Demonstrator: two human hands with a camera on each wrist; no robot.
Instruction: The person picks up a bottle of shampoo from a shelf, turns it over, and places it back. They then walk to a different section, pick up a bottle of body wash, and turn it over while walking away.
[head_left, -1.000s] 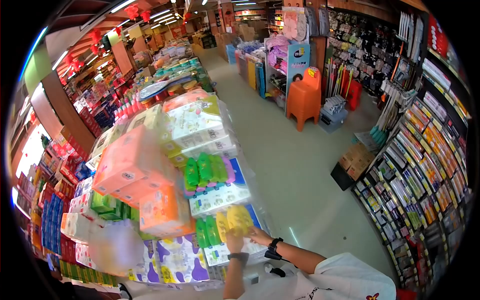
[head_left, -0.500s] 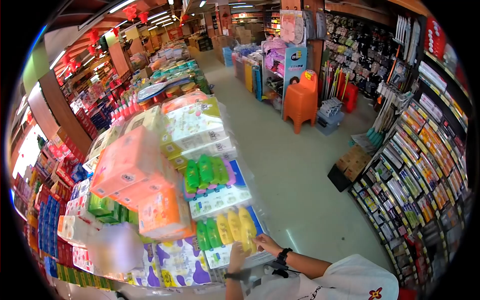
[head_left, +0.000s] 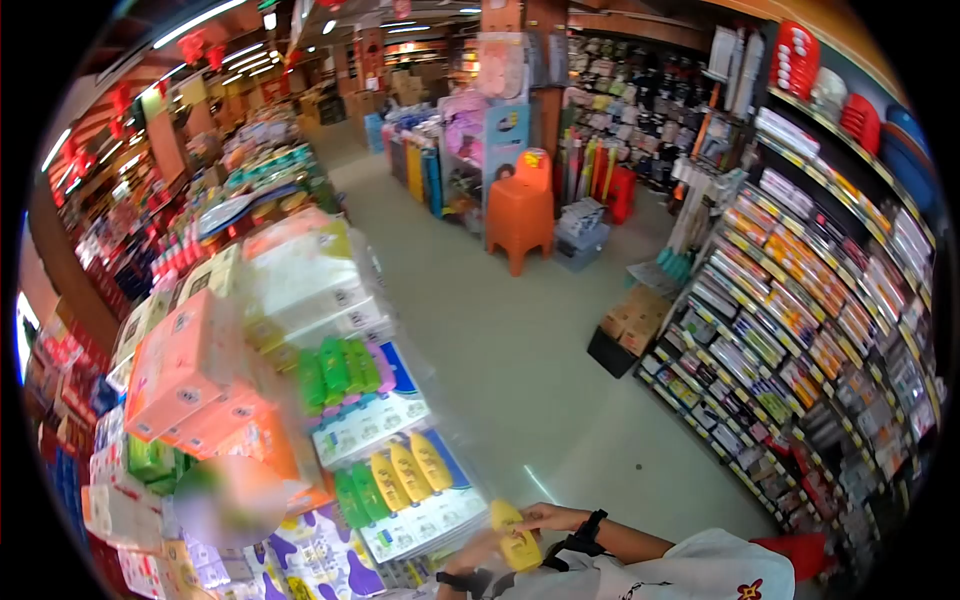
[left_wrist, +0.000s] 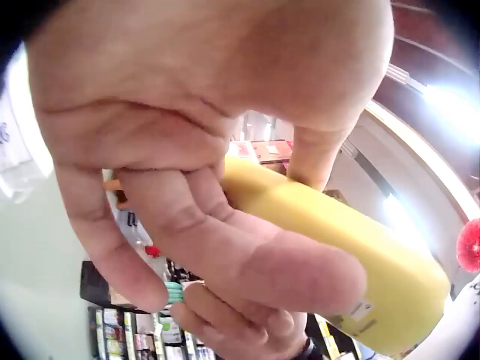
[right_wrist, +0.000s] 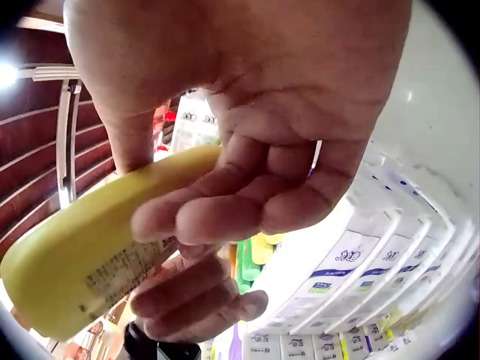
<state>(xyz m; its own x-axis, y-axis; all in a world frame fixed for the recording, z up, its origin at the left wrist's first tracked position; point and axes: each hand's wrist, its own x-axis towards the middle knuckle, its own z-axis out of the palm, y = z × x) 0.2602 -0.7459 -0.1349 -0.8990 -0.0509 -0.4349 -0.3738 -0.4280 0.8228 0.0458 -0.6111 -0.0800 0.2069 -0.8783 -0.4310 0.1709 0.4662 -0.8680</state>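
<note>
Both hands hold one yellow bottle point(head_left: 517, 545) in front of the person's body, off the near right corner of the stacked goods. In the head view the left hand point(head_left: 482, 552) is blurred at the bottle's left side, while the right hand point(head_left: 550, 517) grips its upper end. Close up, the left wrist view shows thumb and fingers around the smooth yellow bottle point(left_wrist: 367, 247). Small printed text covers the side of the bottle point(right_wrist: 112, 255) in the right wrist view, pinched between the thumb and fingers point(right_wrist: 217, 217) of the right hand.
Beside the hands, a row of green and yellow bottles point(head_left: 405, 472) lies on a white tissue pack point(head_left: 430, 515). Behind it lie green and purple bottles point(head_left: 340, 372). Orange tissue packs point(head_left: 185, 365) rise at left. Across the aisle floor point(head_left: 470, 370) stand a shelf rack point(head_left: 790, 310) and orange stools point(head_left: 520, 215).
Both hands have drawn back from the bottle row toward the body, bringing a yellow bottle with them. The head view has turned to the right.
</note>
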